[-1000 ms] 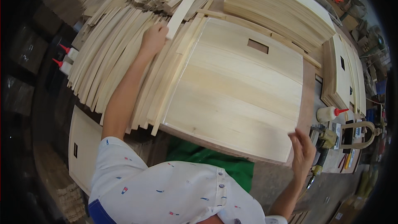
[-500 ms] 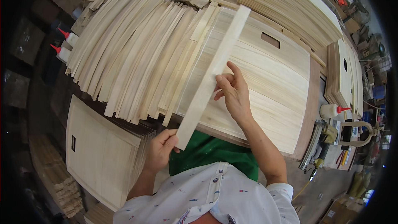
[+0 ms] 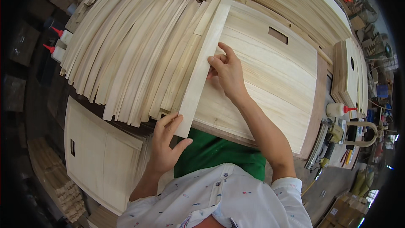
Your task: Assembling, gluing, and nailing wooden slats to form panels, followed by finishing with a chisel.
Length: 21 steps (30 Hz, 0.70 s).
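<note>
A long pale wooden strip [image 3: 205, 59] lies along the left edge of a wooden panel [image 3: 261, 88], which has a small dark rectangular slot near its far right corner. My left hand [image 3: 166, 143] is open at the strip's near end. Its fingertips touch the strip's left edge, with the thumb spread away. Halfway up the strip, my right hand [image 3: 228, 74] holds its right edge, thumb on top and index finger stretched forward. The curled fingers sit low beside the edge, partly hidden.
Many loose wooden strips [image 3: 130, 50] lie side by side on the left. Stacked slotted panels [image 3: 101, 152] stand lower left, more boards [image 3: 295, 12] at the back. A white glue bottle [image 3: 335, 109] and a nail gun [image 3: 335, 137] lie on the right.
The strip has moved left and come down along the panel's left edge, covering the translucent band there. My left hand has loosened its pinch and spread its fingers; my right moved left with the strip.
</note>
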{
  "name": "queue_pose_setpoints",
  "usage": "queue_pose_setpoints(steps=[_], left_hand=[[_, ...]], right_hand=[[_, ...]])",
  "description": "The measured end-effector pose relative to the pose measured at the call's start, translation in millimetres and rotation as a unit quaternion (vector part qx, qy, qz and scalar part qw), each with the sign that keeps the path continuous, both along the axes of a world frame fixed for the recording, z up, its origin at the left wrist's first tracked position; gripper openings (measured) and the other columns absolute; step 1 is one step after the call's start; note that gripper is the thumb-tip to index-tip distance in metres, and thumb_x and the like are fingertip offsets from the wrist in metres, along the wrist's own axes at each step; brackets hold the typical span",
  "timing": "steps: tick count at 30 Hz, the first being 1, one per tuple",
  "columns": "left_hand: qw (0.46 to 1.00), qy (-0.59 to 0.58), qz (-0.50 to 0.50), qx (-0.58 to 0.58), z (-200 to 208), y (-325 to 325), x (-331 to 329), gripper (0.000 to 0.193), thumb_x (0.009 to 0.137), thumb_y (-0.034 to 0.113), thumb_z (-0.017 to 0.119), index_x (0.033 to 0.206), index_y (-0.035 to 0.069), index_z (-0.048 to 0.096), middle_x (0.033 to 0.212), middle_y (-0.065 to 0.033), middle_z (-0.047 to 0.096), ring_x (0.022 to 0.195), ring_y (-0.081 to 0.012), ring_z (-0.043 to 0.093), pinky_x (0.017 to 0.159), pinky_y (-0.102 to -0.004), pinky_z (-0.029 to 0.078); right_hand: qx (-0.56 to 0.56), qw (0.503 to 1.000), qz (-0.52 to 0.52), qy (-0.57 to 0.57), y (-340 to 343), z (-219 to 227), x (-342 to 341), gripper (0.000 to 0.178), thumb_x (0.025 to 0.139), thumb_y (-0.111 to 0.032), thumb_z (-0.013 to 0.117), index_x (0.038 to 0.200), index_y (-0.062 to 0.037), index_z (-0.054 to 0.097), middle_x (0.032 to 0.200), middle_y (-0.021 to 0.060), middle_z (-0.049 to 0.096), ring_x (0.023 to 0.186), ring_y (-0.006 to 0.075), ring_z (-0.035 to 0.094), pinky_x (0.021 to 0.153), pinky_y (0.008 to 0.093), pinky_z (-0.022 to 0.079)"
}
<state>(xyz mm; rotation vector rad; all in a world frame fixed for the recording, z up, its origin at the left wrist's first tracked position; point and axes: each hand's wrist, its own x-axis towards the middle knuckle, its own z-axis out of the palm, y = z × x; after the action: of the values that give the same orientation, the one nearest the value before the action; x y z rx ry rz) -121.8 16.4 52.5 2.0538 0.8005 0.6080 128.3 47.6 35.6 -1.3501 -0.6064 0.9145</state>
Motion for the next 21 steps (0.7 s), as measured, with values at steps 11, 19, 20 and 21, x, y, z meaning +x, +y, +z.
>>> queue_pose_setpoints(steps=[11,19,20,21], left_hand=[[0.998,0.017,0.04,0.046,-2,24,26,0.057,0.071,0.002,0.075,0.125,0.001,0.058,0.129,-0.0143,0.054,0.119,-0.0299,0.053,0.1,-0.0371,0.043],[0.997,0.023,0.031,0.059,-4,30,27,0.055,0.07,0.001,0.076,0.122,0.0,0.06,0.126,-0.0148,0.056,0.114,-0.0294,0.056,0.096,-0.0358,0.045],[0.998,0.022,0.031,0.059,-5,31,28,0.055,0.07,0.001,0.076,0.122,0.0,0.06,0.126,-0.0148,0.056,0.114,-0.0294,0.056,0.096,-0.0358,0.045],[0.997,0.02,0.038,0.063,-7,31,27,0.055,0.069,0.001,0.077,0.121,0.0,0.06,0.125,-0.0145,0.057,0.114,-0.0293,0.057,0.096,-0.0358,0.046]], right_hand=[[-0.02,1.0,-0.004,-0.007,31,-13,30,0.058,0.088,-0.002,0.057,0.138,0.0144,0.031,0.076,0.0127,0.063,0.056,0.0164,0.061,0.049,0.0275,0.052],[-0.029,1.0,0.007,-0.002,35,-16,34,0.058,0.088,-0.001,0.057,0.137,0.015,0.03,0.077,0.0136,0.063,0.056,0.0165,0.061,0.049,0.0273,0.052],[-0.034,0.999,0.008,-0.003,36,-15,33,0.058,0.088,-0.001,0.057,0.137,0.0151,0.03,0.077,0.0135,0.062,0.056,0.0167,0.061,0.049,0.0272,0.052],[-0.04,0.999,0.008,-0.004,36,-14,32,0.058,0.088,0.0,0.056,0.138,0.0151,0.03,0.076,0.0133,0.062,0.056,0.017,0.061,0.049,0.0271,0.052]])
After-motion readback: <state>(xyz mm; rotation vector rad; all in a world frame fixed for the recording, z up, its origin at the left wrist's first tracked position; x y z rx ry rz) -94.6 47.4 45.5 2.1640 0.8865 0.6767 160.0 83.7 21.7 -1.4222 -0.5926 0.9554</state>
